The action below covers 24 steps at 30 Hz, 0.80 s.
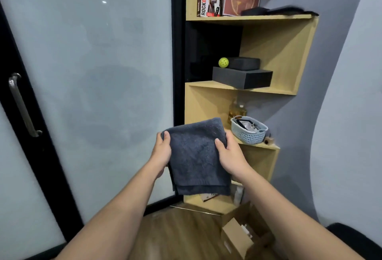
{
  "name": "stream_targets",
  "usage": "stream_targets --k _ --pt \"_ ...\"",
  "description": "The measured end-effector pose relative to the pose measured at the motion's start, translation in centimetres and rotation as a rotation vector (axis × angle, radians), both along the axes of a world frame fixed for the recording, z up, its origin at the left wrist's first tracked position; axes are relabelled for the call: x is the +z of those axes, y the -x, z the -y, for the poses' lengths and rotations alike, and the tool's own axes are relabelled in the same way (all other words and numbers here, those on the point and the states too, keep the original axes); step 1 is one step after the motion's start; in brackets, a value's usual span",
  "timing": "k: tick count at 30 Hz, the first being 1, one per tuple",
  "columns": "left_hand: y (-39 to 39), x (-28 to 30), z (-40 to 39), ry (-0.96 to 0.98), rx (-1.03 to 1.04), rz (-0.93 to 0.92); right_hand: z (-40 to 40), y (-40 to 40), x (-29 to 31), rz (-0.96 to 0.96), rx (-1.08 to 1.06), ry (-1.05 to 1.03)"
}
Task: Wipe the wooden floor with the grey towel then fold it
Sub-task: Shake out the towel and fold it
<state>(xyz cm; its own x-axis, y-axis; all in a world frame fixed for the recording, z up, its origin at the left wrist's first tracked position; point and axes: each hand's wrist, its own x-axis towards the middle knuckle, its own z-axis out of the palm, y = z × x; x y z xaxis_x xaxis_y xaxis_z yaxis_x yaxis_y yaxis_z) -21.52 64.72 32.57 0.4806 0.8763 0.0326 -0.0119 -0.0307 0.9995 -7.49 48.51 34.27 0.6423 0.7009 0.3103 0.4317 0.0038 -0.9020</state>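
Observation:
The grey towel (196,156) hangs folded in the air in front of me, doubled over with its layered hems at the bottom. My left hand (162,152) grips its left edge near the top, thumb over the front. My right hand (229,156) grips the right edge at about the same height. The wooden floor (182,233) shows below, between my forearms.
A wooden corner shelf (277,53) stands ahead with boxes, a yellow ball (223,62) and a pale plastic basket (249,132). An open cardboard box (244,235) sits on the floor at the shelf's foot. A frosted glass door (93,73) with a metal handle (22,104) fills the left.

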Motion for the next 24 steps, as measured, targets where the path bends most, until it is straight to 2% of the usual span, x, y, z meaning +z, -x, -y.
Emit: stream_targets --k 6,9,14,18,22,24 --pt "-5.2 -1.9 -5.1 0.117 -0.300 -0.065 -5.6 -7.9 -2.1 -0.077 -0.048 0.037" --pt "-9.2 -3.6 -8.1 0.101 -0.372 -0.171 -8.6 -12.6 -3.9 -0.078 -0.054 0.088" --pt "-17.4 -7.5 -14.2 0.098 -0.371 -0.264 -14.6 -21.7 -7.4 -0.057 -0.034 0.222" --pt "-24.3 -9.0 -19.1 0.128 -0.371 -0.382 -19.7 -29.1 -9.1 0.026 0.062 0.386" --pt "-31.3 -10.7 -23.2 0.204 -0.349 -0.363 -24.1 -36.5 -10.3 0.086 0.056 0.459" --pt "-34.2 -11.6 -24.4 0.234 -0.335 -0.386 -25.9 -39.6 -11.0 0.056 0.038 0.498"
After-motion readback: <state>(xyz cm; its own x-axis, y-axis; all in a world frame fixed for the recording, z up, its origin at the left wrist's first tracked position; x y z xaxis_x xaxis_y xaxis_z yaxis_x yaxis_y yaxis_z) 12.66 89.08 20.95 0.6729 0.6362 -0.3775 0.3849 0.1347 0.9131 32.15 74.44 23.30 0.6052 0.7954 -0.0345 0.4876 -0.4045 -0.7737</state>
